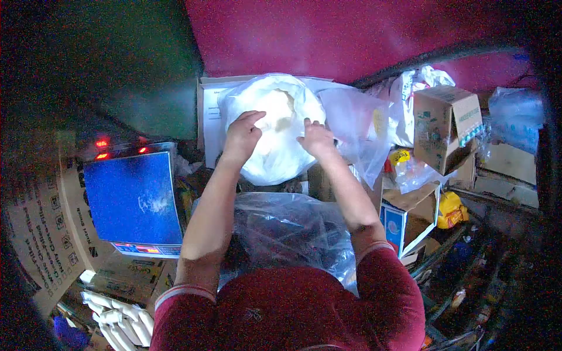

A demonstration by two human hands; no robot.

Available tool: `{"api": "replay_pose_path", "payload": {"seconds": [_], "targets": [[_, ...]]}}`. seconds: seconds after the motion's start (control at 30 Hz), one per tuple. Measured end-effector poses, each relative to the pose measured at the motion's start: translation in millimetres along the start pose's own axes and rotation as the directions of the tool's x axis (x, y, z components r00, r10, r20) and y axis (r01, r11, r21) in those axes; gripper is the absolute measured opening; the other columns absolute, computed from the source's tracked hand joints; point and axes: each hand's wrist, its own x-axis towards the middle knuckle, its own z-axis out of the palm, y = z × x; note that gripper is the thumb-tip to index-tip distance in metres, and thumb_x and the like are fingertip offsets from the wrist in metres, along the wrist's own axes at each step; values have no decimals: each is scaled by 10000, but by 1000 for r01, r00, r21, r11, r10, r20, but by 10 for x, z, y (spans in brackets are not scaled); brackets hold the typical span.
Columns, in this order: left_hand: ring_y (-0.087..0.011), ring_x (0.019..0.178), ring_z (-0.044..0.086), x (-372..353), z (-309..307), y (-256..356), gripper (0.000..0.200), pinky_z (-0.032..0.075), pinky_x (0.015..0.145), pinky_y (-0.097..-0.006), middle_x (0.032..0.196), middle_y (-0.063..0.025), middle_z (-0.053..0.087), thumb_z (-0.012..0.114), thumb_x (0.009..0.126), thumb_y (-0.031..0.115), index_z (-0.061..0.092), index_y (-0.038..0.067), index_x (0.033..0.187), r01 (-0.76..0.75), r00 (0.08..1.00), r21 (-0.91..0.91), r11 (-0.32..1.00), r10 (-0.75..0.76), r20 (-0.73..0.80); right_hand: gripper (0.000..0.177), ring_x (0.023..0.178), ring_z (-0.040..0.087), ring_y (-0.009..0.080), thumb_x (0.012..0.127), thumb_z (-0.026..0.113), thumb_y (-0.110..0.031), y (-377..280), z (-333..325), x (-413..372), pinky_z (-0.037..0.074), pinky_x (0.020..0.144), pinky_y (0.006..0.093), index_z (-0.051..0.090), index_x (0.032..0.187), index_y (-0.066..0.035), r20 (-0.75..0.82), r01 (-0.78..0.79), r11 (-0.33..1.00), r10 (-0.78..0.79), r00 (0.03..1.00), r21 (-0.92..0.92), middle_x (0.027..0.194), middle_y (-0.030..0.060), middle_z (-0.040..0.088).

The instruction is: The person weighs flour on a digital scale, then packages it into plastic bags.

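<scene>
At the left and right sides of a round, crumpled white plastic bag (270,168), I see both bare hands, palms mostly down, with forearms reaching forward and inward. My left hand (243,137) is partly open, its fingers bent together and pointing inward over the bag's left side; I cannot tell whether it pinches the film. My right hand (318,139) is looser, fingers slightly parted and thumb turned inward, at the bag's right side; I cannot make out any grip there either. The bag lies in front of a pale cardboard panel (209,131), its gathered rim surrounding a glaring white interior with a greyish patch. Hazy, wrinkled clear film (357,126) spreads off its right side, and a glossy clear plastic sheet (287,225) lies nearer me, between the forearms. Left of the left forearm sits a flat, blue-topped scale (134,199) with glowing red digits along its near edge.
</scene>
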Motion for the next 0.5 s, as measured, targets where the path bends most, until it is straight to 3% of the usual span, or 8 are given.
{"api": "replay_pose_path", "payload": {"seconds": [0.1, 0.2, 0.3, 0.4, 0.5], "targets": [[-278, 977, 591, -37, -150, 79, 419, 477, 788, -298, 1132, -165, 573, 502, 707, -43, 614, 55, 1099, 18, 1000, -20, 1000, -18, 0, 583, 1095, 524, 310, 807, 599, -371, -112, 450, 491, 434, 911, 406, 410, 1236, -26, 84, -75, 990, 65, 994, 121, 1183, 189, 518], [-278, 984, 586, -21, -312, 301, 423, 477, 783, -298, 1126, -162, 574, 499, 716, -43, 606, 55, 1113, 139, 989, 19, 990, -140, 54, 566, 1100, 522, 307, 803, 597, -366, -162, 777, 872, 431, 913, 407, 420, 1221, -28, 89, -139, 963, 121, 989, 231, 1192, 183, 516], [-273, 990, 582, -27, -400, 315, 425, 474, 791, -301, 1134, -158, 570, 496, 722, -37, 603, 58, 1122, 47, 997, 68, 997, -51, 59, 575, 1107, 518, 306, 795, 598, -365, -321, 1071, 1281, 426, 921, 404, 413, 1248, -63, 116, -150, 953, 123, 986, 265, 1208, 181, 507], [-271, 997, 582, 9, -408, 293, 427, 473, 801, -306, 1141, -153, 568, 493, 726, -30, 598, 58, 1130, 110, 989, 73, 991, -117, 88, 590, 1115, 512, 306, 782, 600, -360, -522, 1217, 1536, 423, 924, 404, 399, 1278, -109, 89, -113, 916, 85, 992, 386, 1231, 179, 490], [-270, 1005, 579, 44, -430, 296, 427, 471, 809, -309, 1144, -151, 568, 491, 728, -24, 594, 58, 1134, 78, 990, 103, 992, -89, 108, 613, 1097, 521, 316, 764, 612, -370, -613, 1239, 1578, 423, 923, 414, 396, 1285, -129, 11, -120, 880, 130, 991, 460, 1210, 179, 505]]}}
